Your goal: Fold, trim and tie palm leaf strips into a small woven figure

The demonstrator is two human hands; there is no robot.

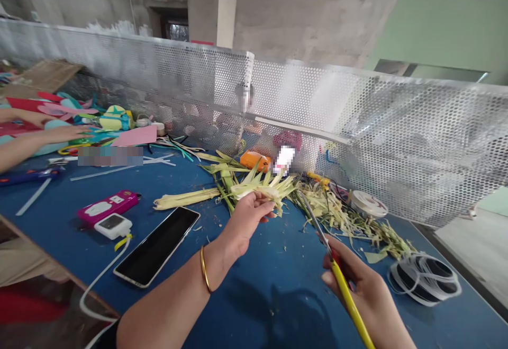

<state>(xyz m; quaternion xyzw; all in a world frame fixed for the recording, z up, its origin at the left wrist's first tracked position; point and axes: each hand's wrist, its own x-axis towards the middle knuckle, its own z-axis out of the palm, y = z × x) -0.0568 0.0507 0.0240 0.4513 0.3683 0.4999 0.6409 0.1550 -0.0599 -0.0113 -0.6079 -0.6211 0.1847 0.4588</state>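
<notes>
**Left hand on leaf bundle, right hand on scissors**

Reference for all positions: the black phone [157, 247], lying flat on the blue table [301, 256]; sides as the camera sees them.

Left hand [254, 211]: beyond the phone and to its right, thumb and fingers pinching the near edge of a pale leaf bundle [260, 185]. Bundle's pointed strips fan out up and to the right; green leaves sit behind it.

Right hand [353, 280]: well right of the phone, fingers curled around yellow-handled scissors [342, 283]. Blades point away, tips near the leaf scraps [345, 214] and apart from the bundle. (Blades look about closed, can't tell for sure.)

Around the phone:
- just left: white device [113, 226] on a white cable, against a magenta device [107, 206]
- just beyond: pale stalks [186, 199], laid sideways
- farther beyond, to the right: orange pouch [255, 160] and a lit screen, blurred out
- far right: white roll [369, 203], and nearer, a spool of clear strip [426, 278]
- beyond and left: co-worker's hand [77, 134] near a pink sheet [135, 136]

Perforated metal screen [301, 100] stands beyond everything listed.
</notes>
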